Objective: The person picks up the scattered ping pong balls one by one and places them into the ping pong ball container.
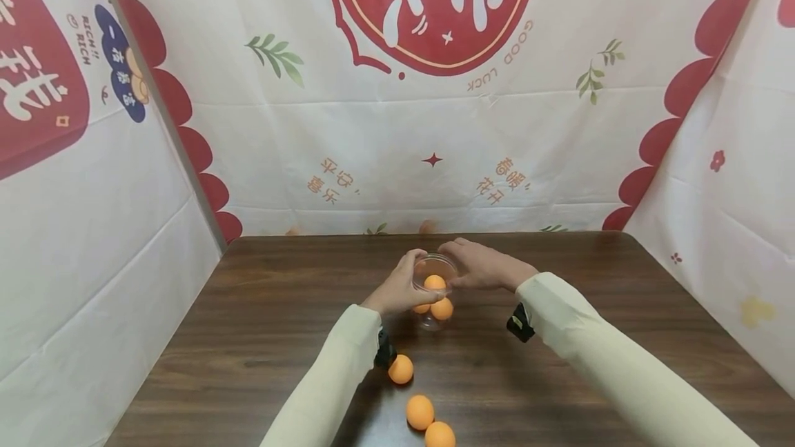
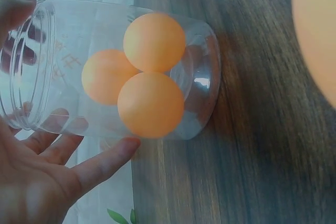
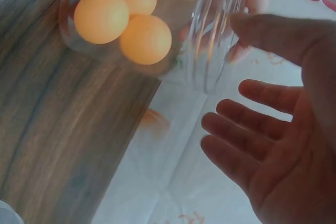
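Observation:
A clear plastic jar point(image 1: 430, 323) with a ridged neck stands upright on the table, several orange ping-pong balls point(image 2: 152, 103) inside it. My left hand point(image 1: 395, 290) holds the jar round its neck, thumb on one side and fingers on the other. On the right, my right hand point(image 1: 483, 266) is beside the rim. Its thumb point(image 3: 278, 35) reaches the ridged neck in the right wrist view, while the other fingers point(image 3: 239, 135) extend loosely below, apart from the jar.
Nearer me on the brown wooden table point(image 1: 261, 336) lie loose orange balls: one ball point(image 1: 401, 369) beside my left wrist, then a second point(image 1: 420, 412) and a third point(image 1: 440, 435) towards the front. A printed white cloth point(image 1: 397, 130) hangs behind the table and along both sides.

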Demonstrator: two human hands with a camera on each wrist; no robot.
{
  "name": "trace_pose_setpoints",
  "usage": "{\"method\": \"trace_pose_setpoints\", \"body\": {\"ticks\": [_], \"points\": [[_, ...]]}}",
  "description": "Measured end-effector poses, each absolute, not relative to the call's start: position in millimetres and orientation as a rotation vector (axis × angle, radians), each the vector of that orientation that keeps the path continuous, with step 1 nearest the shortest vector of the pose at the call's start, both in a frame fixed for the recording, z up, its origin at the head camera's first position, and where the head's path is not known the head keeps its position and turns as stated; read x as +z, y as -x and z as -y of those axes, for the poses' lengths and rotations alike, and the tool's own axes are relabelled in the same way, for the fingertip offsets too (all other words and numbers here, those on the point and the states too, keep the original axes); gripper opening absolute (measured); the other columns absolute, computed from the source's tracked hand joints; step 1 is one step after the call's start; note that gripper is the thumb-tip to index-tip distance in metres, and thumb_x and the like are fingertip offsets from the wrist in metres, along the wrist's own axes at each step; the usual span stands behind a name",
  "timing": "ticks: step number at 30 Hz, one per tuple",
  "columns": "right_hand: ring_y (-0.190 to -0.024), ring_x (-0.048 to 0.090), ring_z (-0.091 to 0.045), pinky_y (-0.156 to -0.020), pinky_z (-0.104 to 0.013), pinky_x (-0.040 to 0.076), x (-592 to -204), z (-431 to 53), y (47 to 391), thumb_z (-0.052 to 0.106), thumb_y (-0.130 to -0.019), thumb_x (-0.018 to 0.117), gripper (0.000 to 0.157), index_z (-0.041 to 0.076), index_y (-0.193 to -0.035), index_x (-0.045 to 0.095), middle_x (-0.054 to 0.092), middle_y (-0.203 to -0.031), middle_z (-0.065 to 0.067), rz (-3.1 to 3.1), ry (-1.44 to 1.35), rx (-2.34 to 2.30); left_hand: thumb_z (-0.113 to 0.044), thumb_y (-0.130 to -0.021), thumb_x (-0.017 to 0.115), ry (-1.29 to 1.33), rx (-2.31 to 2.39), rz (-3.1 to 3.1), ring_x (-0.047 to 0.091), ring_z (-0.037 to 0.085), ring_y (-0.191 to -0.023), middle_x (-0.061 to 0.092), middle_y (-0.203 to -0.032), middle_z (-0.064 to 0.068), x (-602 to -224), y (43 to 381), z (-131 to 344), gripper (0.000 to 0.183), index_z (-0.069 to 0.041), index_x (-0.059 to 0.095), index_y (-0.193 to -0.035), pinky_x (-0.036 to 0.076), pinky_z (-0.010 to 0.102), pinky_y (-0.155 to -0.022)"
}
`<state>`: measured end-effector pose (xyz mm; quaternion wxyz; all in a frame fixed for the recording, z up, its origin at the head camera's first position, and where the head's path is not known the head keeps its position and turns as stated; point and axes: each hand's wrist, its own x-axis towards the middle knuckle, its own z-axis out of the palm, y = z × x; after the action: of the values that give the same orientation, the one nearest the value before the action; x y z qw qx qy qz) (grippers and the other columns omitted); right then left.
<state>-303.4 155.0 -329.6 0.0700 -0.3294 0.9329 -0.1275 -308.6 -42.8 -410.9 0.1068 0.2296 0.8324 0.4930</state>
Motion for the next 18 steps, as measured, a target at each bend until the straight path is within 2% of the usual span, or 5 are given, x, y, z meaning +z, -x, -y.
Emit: {"method": "trace_pose_setpoints", "body": {"ticks": [3, 5, 8, 12, 18], "points": [[-0.120, 0.051, -0.035, -0.097, -0.049, 0.045, -332, -158, 302, 0.025, -0.084, 0.072, 0.071, -0.005, -0.140, 0.039, 0.046, -0.137, -0.023, -2.753, 0.961, -0.442, -0.033, -0.081, 0.075, -0.664, 1.438, -2.468, 0.054, 0.025, -0.119, 0.031, -0.148, 0.011, -411, 309, 44, 0.083, -0.015, 0.024, -0.144, 0.049, 0.036, -0.095], [-0.118, 0.052, -0.034, -0.096, -0.049, 0.045, -334, -159, 302, 0.030, -0.086, 0.070, 0.076, -0.006, -0.142, 0.034, 0.044, -0.139, -0.025, -2.728, 0.949, -0.475, -0.032, -0.081, 0.075, -0.662, 1.447, -2.458, 0.058, 0.024, -0.114, 0.030, -0.149, 0.012, -412, 308, 44, 0.083, -0.015, 0.024, -0.143, 0.049, 0.036, -0.094], [-0.103, 0.055, -0.027, -0.088, -0.044, 0.048, -336, -158, 304, 0.036, -0.088, 0.068, 0.079, -0.008, -0.142, 0.032, 0.046, -0.136, -0.025, -2.710, 0.934, -0.506, -0.028, -0.081, 0.075, -0.666, 1.472, -2.432, 0.060, 0.026, -0.109, 0.030, -0.149, 0.014, -414, 308, 44, 0.082, -0.014, 0.023, -0.143, 0.050, 0.035, -0.092], [-0.090, 0.053, -0.021, -0.078, -0.037, 0.046, -340, -159, 306, 0.037, -0.086, 0.069, 0.078, -0.007, -0.141, 0.036, 0.052, -0.128, -0.022, -2.694, 0.899, -0.546, -0.028, -0.081, 0.075, -0.680, 1.480, -2.420, 0.057, 0.026, -0.115, 0.030, -0.148, 0.015, -416, 309, 43, 0.081, -0.015, 0.023, -0.142, 0.051, 0.033, -0.091], [-0.101, 0.056, -0.026, -0.082, -0.040, 0.050, -348, -165, 306, 0.038, -0.085, 0.070, 0.079, -0.005, -0.143, 0.036, 0.052, -0.129, -0.021, -2.681, 0.871, -0.674, -0.027, -0.082, 0.075, -0.692, 1.487, -2.435, 0.063, 0.018, -0.098, 0.032, -0.148, 0.016, -417, 309, 41, 0.082, -0.015, 0.023, -0.143, 0.052, 0.032, -0.087]]}}
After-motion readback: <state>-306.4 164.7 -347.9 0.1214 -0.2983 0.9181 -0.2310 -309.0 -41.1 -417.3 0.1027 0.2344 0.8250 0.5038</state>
